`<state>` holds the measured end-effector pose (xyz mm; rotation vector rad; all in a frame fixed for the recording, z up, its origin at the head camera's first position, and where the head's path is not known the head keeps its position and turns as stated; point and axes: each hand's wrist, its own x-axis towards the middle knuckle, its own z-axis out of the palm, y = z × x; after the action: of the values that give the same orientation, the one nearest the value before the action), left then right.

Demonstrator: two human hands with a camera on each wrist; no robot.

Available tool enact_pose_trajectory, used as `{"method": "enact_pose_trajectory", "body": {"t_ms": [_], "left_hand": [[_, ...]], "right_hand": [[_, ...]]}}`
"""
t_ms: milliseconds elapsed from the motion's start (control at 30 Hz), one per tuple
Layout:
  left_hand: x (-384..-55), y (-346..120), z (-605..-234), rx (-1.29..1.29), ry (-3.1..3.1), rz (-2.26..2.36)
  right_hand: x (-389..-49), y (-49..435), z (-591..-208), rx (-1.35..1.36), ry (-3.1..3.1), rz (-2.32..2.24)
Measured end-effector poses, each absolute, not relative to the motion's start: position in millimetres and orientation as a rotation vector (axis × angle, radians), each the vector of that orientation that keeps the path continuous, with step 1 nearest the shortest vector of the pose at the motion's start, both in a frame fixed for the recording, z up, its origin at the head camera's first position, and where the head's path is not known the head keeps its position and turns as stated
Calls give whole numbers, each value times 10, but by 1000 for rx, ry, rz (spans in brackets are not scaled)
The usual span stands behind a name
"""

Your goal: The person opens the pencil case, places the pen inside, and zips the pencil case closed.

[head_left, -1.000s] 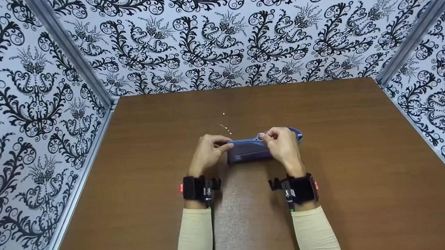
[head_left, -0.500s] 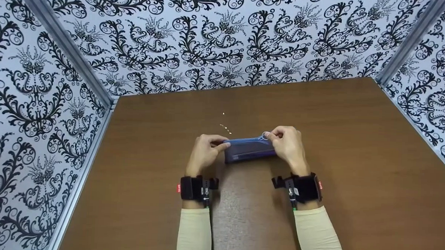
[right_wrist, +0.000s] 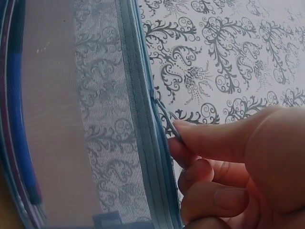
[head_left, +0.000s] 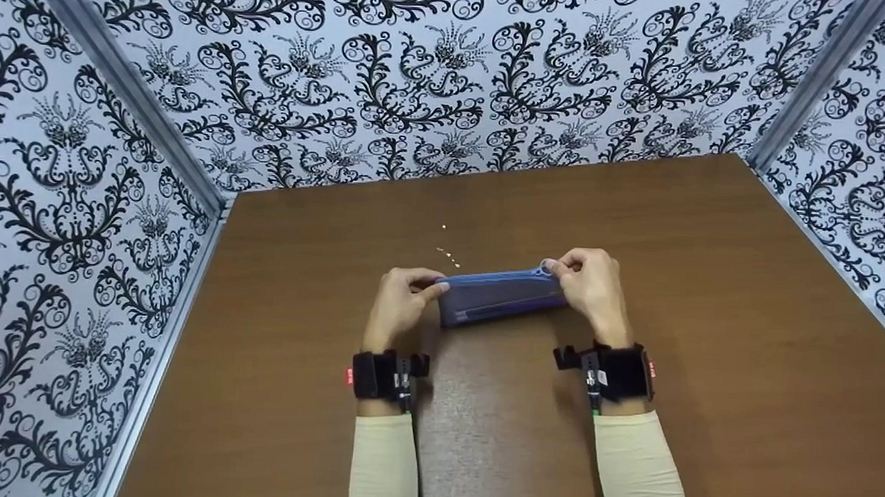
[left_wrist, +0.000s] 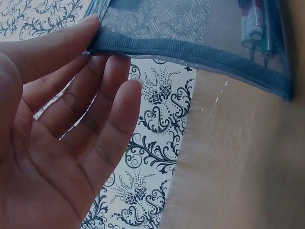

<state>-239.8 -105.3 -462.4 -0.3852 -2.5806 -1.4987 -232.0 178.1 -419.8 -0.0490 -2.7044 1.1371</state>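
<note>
A see-through mesh pencil case [head_left: 496,296] with a blue zipper [head_left: 490,275] stands on edge over the table. My left hand [head_left: 399,303] pinches its top left corner between thumb and index finger; the other fingers are loosely bent below, as the left wrist view shows. Pinched in my right hand [head_left: 591,289] is the ring-shaped zipper pull [right_wrist: 167,119], near the right end of the zipper. Through the mesh, several pens or pencils [left_wrist: 255,28] lie along the bottom of the case. The case's right end is hidden behind my right hand in the head view.
The brown wooden table [head_left: 323,243] spreads around the case. Small bright specks [head_left: 449,256] show on it just behind the case. Patterned wall panels [head_left: 420,83] enclose the back and sides, with metal posts [head_left: 132,85] at the corners.
My right hand has moved right with the zipper pull, along the top edge of the case. My left hand and the case's left corner have shifted slightly left.
</note>
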Motion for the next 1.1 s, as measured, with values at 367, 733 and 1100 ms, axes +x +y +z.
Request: {"method": "enact_pose_trajectory", "body": {"t_ms": [367, 733, 1100], "left_hand": [[-2386, -1082, -4625, -372, -2569, -1506], [-2401, -1115, -4652, -334, -2534, -1496], [-2414, -1158, -4664, -282, -2536, -1525]], "right_hand": [[-2316, 1883, -4185, -53, -2715, 1124], [-2322, 1980, -4164, -135, -2679, 1100], [-2322, 2052, -4169, -146, -2648, 1109]]}}
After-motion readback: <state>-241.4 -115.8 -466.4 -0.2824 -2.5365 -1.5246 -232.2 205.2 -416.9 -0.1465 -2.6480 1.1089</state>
